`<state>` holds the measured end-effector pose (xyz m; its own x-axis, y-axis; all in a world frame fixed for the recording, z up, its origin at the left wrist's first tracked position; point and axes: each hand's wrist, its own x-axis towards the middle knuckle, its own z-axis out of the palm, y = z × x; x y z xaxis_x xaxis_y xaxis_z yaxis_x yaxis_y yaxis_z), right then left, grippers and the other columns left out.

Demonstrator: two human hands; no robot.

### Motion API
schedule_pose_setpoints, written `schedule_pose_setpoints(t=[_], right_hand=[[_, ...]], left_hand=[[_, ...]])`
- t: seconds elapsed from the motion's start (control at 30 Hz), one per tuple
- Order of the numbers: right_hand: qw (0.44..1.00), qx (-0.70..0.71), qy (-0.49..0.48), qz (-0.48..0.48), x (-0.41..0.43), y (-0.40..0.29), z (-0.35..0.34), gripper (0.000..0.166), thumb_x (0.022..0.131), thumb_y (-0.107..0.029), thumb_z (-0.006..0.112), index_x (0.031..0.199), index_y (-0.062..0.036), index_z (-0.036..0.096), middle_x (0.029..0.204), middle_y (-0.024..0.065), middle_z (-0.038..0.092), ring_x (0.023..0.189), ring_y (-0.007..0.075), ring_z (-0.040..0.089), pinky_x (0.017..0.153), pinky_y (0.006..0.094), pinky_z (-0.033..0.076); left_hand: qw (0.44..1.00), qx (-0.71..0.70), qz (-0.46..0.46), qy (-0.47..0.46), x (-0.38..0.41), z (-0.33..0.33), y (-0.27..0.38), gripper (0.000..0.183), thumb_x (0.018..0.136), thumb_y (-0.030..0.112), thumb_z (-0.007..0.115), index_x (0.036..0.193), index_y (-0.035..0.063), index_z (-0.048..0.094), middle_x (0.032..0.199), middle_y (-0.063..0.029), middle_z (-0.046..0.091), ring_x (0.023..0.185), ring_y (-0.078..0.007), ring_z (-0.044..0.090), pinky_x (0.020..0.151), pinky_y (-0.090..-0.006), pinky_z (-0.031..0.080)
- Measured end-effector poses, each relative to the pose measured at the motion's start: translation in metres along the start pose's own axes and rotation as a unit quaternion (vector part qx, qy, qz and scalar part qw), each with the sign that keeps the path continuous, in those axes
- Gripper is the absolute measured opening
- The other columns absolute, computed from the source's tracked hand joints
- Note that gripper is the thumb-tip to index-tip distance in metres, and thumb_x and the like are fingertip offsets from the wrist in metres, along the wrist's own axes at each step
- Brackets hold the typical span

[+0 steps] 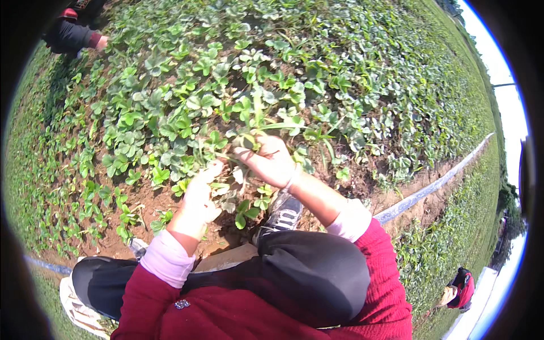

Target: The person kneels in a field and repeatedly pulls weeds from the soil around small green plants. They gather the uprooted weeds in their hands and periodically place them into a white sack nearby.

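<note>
Low strawberry plants (204,104) cover the soil in front of me. My right hand (272,161) is closed around some green leaves and long grass blades (282,126) that stick out beyond its fingers. Just to its left, my left hand (199,199) reaches in among the stems with its fingertips close together. Overexposure and foliage hide whether those fingertips pinch anything. Between my wrists, wilted greyish leaves (229,201) lie near a small leafy plant (245,212).
My shoe (284,214) stands on the soil beneath my right forearm. A pale strip or pipe (429,187) borders the bed at right. Another person's sleeved arm (72,36) reaches into plants at upper left. Another person (461,289) is at far lower right.
</note>
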<state>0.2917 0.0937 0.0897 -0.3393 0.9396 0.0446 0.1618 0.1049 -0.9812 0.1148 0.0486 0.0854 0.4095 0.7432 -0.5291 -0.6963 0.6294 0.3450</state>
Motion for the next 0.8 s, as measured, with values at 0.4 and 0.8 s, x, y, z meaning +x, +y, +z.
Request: schedule_pose_setpoints(t=[0.4, 0.8], right_hand=[[0.832, -0.473, 0.002, -0.290, 0.068, -0.176, 0.080, 0.049, 0.055, -0.026, 0.067, 0.091, 0.0025, 0.051, 0.094, 0.0156, 0.048, 0.092, 0.0288, 0.048, 0.079, 0.0365, 0.040], [0.940, -0.163, -0.234, -0.187, 0.073, -0.206, 0.111, 0.064, 0.073, -0.040, 0.067, 0.108, 0.0065, 0.041, 0.092, 0.0225, 0.058, 0.073, 0.0267, 0.062, 0.063, 0.0346, 0.048]], left_hand=[[0.985, -0.007, 0.154, -0.077, -0.075, 0.058, 0.128, 0.033, 0.093, 0.018, 0.038, 0.120, 0.0028, 0.047, 0.116, -0.0121, 0.054, 0.101, -0.0227, 0.055, 0.088, -0.0365, 0.045], [0.965, -0.013, 0.259, 0.028, -0.184, 0.045, 0.199, 0.010, 0.088, 0.015, 0.050, 0.086, 0.0062, 0.053, 0.071, -0.0034, 0.053, 0.058, -0.0133, 0.055, 0.052, -0.0285, 0.049]])
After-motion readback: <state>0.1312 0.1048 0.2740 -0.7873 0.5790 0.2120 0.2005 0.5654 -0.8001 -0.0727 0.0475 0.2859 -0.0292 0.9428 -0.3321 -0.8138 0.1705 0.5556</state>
